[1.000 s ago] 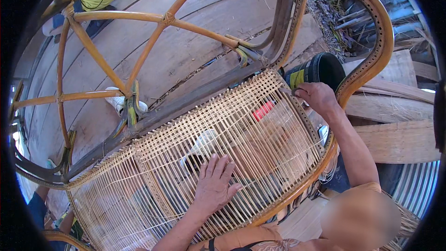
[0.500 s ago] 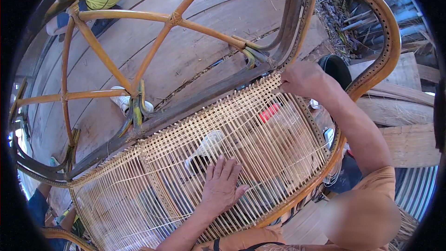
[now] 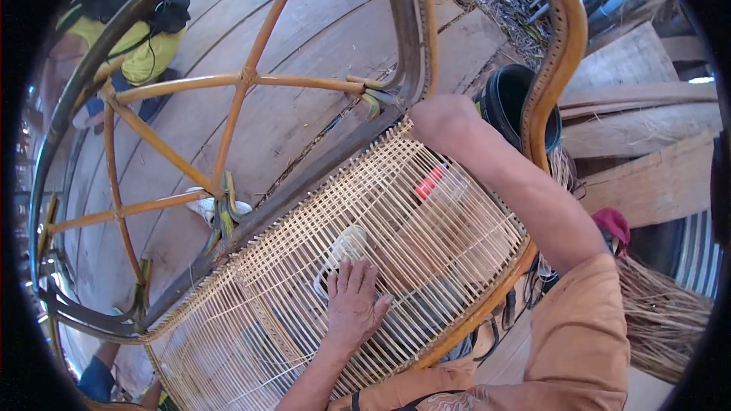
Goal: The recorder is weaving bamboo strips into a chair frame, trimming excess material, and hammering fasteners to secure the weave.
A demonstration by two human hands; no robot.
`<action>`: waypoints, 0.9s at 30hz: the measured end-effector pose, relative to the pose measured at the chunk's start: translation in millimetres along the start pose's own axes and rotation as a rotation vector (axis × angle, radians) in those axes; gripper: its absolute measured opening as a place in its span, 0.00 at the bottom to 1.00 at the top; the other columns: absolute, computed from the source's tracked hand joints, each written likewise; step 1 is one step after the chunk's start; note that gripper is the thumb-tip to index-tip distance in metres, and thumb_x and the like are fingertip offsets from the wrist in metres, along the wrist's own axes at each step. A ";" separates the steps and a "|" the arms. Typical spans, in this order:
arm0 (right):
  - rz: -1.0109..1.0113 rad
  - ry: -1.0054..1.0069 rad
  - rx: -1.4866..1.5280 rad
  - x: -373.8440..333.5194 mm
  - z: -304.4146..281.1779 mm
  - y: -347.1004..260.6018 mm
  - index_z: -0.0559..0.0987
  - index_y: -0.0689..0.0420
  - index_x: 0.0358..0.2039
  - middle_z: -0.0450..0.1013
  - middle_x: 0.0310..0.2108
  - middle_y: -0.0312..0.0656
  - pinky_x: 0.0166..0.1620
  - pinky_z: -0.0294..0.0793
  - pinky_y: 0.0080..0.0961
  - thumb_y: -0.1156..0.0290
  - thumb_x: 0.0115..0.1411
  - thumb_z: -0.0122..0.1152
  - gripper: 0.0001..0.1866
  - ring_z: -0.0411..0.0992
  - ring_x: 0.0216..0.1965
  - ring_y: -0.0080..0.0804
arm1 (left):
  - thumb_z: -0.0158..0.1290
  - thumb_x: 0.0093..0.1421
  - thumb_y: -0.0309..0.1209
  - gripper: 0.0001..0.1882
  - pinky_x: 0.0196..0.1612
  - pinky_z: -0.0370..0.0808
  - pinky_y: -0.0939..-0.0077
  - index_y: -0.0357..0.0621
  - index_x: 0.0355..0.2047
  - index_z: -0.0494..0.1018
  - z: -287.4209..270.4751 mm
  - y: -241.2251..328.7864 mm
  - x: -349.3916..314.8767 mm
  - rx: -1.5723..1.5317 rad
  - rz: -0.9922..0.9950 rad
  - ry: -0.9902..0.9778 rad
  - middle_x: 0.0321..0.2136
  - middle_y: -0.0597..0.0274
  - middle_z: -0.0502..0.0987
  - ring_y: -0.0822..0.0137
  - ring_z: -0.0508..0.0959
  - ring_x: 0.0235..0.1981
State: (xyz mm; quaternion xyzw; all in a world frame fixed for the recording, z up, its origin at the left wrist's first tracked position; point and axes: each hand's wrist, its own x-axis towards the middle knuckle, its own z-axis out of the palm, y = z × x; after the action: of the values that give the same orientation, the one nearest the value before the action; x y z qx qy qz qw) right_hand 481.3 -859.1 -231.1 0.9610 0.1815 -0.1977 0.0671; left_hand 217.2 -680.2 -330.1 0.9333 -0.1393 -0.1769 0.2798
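My left hand [image 3: 355, 306] lies flat, palm down, on a panel of woven cane [image 3: 426, 259] set in a bent rattan chair frame. Its fingers are spread and nothing is in them. Across the panel, my right hand [image 3: 442, 120] is at the far right corner, where the weave meets the dark rail [image 3: 304, 186]. The fingers of this hand are curled and partly hidden; whatever they pinch is too small to make out. Tight crossed weave runs along the far edge, with long parallel strands nearer me.
A curved rattan arm [image 3: 560, 38] with a row of holes rises at the right. Behind it stand a dark bucket [image 3: 506, 99], wooden boards [image 3: 640, 122] and a bundle of fibres [image 3: 659, 320]. Through the cane show a white shoe [image 3: 349, 247] and a red item [image 3: 429, 181]. Someone in yellow [image 3: 148, 53] is at the far left.
The view has shifted, bringing the bucket and fibre bundle more into sight. My left hand stays flat on the cane, and my right hand is still at the far corner.
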 end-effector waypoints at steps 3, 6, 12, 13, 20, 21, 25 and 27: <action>0.100 0.308 0.476 -74.2 7.4 5.0 0.75 0.56 0.41 0.75 0.33 0.50 0.40 0.73 0.40 0.60 0.56 0.53 0.17 0.74 0.37 0.49 | 0.47 0.59 0.49 0.34 0.61 0.54 0.52 0.36 0.58 0.60 -13.1 17.9 3.5 -0.079 0.036 0.276 0.56 0.49 0.62 0.50 0.60 0.59; 0.085 0.044 0.864 -158.2 35.9 -21.4 0.71 0.54 0.47 0.74 0.34 0.51 0.40 0.73 0.42 0.59 0.57 0.52 0.20 0.73 0.37 0.52 | 0.46 0.61 0.50 0.34 0.59 0.59 0.59 0.34 0.57 0.60 -20.7 53.8 10.3 -1.335 -0.258 0.055 0.55 0.54 0.64 0.57 0.64 0.56; 0.079 0.027 1.284 -272.8 98.6 -57.2 0.70 0.55 0.50 0.74 0.38 0.48 0.42 0.72 0.39 0.60 0.57 0.56 0.22 0.73 0.41 0.49 | 0.45 0.63 0.51 0.26 0.50 0.71 0.63 0.37 0.45 0.66 -6.9 117.4 16.1 -1.819 -0.438 -0.086 0.45 0.54 0.72 0.60 0.74 0.46; 0.076 0.201 1.384 -287.6 112.2 -55.4 0.74 0.58 0.45 0.74 0.36 0.47 0.42 0.72 0.34 0.62 0.57 0.59 0.19 0.73 0.40 0.45 | 0.45 0.63 0.50 0.24 0.47 0.73 0.62 0.38 0.42 0.67 -4.1 121.4 14.0 -1.776 -0.459 -0.052 0.41 0.53 0.73 0.59 0.75 0.42; 0.825 0.454 1.092 -369.6 267.8 32.4 0.77 0.63 0.35 0.76 0.31 0.47 0.37 0.72 0.32 0.68 0.57 0.56 0.11 0.74 0.32 0.43 | 0.48 0.62 0.46 0.21 0.20 0.74 0.71 0.38 0.27 0.68 -20.8 91.0 -23.1 -1.459 -0.363 0.044 0.23 0.55 0.71 0.66 0.72 0.15; 0.968 0.440 0.957 -374.6 293.6 44.5 0.77 0.63 0.36 0.76 0.33 0.49 0.38 0.72 0.34 0.69 0.57 0.55 0.11 0.74 0.33 0.45 | 0.48 0.63 0.46 0.21 0.20 0.74 0.71 0.38 0.27 0.68 -23.2 85.9 -30.8 -1.439 -0.398 0.044 0.23 0.55 0.71 0.66 0.72 0.15; 1.064 0.524 0.773 -391.3 364.8 56.9 0.77 0.61 0.38 0.73 0.35 0.53 0.42 0.70 0.39 0.69 0.56 0.55 0.11 0.71 0.39 0.50 | 0.48 0.63 0.44 0.19 0.21 0.73 0.70 0.38 0.28 0.68 -17.5 76.1 -55.8 -1.415 -0.458 0.030 0.24 0.55 0.72 0.65 0.72 0.15; 1.068 0.457 0.731 -391.2 377.0 48.5 0.76 0.61 0.35 0.71 0.35 0.53 0.45 0.67 0.41 0.69 0.56 0.57 0.10 0.69 0.41 0.52 | 0.48 0.63 0.43 0.18 0.21 0.72 0.70 0.38 0.28 0.68 -10.9 74.9 -62.0 -1.388 -0.462 0.053 0.24 0.56 0.72 0.65 0.72 0.16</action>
State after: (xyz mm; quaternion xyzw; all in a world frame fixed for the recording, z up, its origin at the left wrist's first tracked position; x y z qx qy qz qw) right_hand 30.6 -1105.7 -414.3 0.8973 -0.3859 0.0214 -0.2133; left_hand 153.9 -713.1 -263.1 0.5507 0.2120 -0.2564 0.7655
